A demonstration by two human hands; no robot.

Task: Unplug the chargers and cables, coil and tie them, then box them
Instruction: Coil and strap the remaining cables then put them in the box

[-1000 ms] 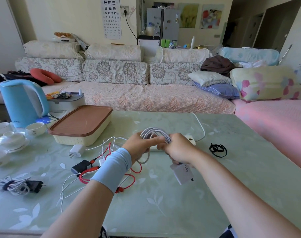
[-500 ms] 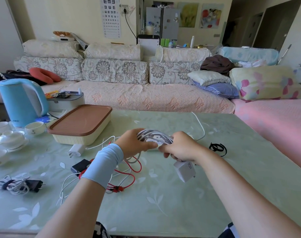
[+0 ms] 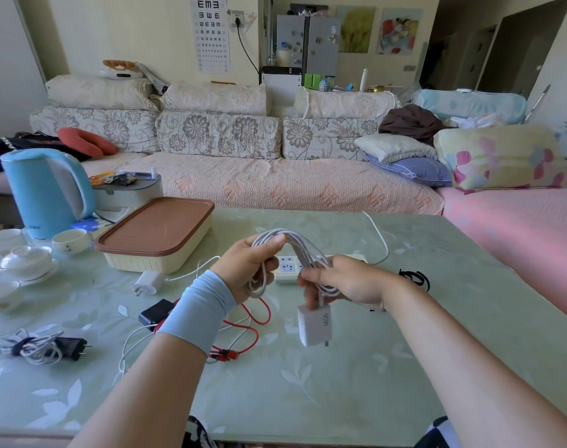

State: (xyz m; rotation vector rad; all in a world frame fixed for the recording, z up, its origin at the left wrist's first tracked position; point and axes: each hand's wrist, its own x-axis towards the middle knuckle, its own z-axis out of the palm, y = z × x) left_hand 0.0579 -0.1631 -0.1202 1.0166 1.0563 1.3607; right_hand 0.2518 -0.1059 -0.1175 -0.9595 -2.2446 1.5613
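Observation:
Above the middle of the table I hold a coiled white cable (image 3: pixel 299 250) between both hands. My left hand (image 3: pixel 253 270) grips its left end with the thumb on top. My right hand (image 3: pixel 346 281) pinches the right end, and the white charger block (image 3: pixel 314 326) hangs below it. A white power strip (image 3: pixel 288 270) lies on the table behind my hands. A red cable (image 3: pixel 253 331), a black adapter (image 3: pixel 154 313) and a small white plug (image 3: pixel 149 282) lie loose at the left. A tied bundle with a black plug (image 3: pixel 39 347) sits further left. A black tie strap (image 3: pixel 416 279) lies at the right.
A cream box with a brown lid (image 3: pixel 156 234) stands at the back left. A blue kettle (image 3: pixel 46 192), cups and saucers (image 3: pixel 23 260) crowd the left edge. The green glass table (image 3: pixel 340 383) ends at a sofa (image 3: pixel 275 185) behind.
My hands have lifted the coil slightly and drawn apart, stretching it into a longer loop. The charger block now hangs lower under my right hand.

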